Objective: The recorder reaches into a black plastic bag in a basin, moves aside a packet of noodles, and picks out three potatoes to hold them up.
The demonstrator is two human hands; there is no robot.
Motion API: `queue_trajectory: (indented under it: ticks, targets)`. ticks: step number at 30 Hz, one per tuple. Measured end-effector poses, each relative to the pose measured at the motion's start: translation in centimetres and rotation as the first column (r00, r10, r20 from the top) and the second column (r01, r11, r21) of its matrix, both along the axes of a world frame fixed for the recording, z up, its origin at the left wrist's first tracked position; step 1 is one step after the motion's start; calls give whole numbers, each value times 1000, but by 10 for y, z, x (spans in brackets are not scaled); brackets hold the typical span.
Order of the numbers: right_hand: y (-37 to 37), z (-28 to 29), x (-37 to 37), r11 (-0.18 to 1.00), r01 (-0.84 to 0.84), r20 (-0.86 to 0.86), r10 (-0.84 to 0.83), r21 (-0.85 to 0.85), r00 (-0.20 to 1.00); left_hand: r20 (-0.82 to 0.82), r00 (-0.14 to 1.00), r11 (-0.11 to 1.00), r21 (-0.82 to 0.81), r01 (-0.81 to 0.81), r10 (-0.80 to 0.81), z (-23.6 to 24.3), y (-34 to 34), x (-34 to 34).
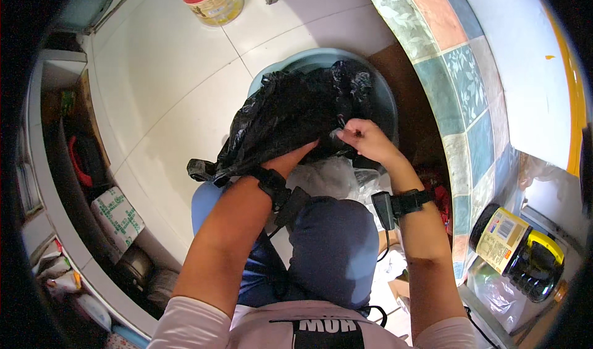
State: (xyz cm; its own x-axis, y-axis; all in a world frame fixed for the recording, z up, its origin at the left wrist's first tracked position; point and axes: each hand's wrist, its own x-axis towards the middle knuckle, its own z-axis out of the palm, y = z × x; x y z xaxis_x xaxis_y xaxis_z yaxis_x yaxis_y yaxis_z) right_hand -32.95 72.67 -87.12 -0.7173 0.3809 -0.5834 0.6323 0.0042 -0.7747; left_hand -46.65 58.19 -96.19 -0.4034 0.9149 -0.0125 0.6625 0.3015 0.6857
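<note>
- A black plastic bag (290,105) lies crumpled in and over a blue-grey basin (321,54), one end hanging out past the rim on the person's left.
- The left hand (304,152) reaches into the bag's folds; the fingers are hidden, so whether that grip is open or closed cannot be told.
- The right hand (369,141) is at the bag's right side, its grip pinched, thumb against fingers, on a bit of the bag's edge.
- Translucent plastic (327,175) lies crumpled just below the bag, between it and the person's knees.
- Each wrist wears a black strap with a small dark device.
- The basin stands on a pale tiled floor (179,77); beyond it is a clear jug (211,2) with a red-banded label.
- To the right runs a patchwork-patterned surface (464,92) in green, blue and pink; nearer is a dark bottle (517,253) with a yellow handle.
- To the left, a white-and-green box (117,219) sits by a low shelf.
</note>
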Motion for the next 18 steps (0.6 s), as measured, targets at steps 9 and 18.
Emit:
queue_trajectory:
  ticks: [9, 18]
  targets:
    - [-9, 6, 11, 982, 170, -216, -185, -86, 959, -1, 1000, 1000, -20, 13, -13, 10, 8, 5]
    - [-18, 41, 8, 882, 281, -440, -438, -379, 784, 33, 999, 997, -75, 21, -18, -2, 23, 12]
